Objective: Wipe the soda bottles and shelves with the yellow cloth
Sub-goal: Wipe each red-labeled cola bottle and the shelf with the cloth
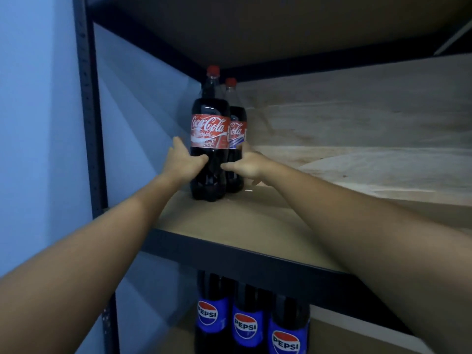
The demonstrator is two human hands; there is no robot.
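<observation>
Hands reach to the front Coke bottle (210, 139), upright near the shelf's (229, 221) left rear corner: the left hand (182, 163) wraps its lower body from the left, thumb across the front, and the right hand (245, 164) clasps it from the right, thumb forward. A second Coke bottle (236, 129) stands touching behind it, and three Pepsi bottles (246, 325) line the shelf below.
</observation>
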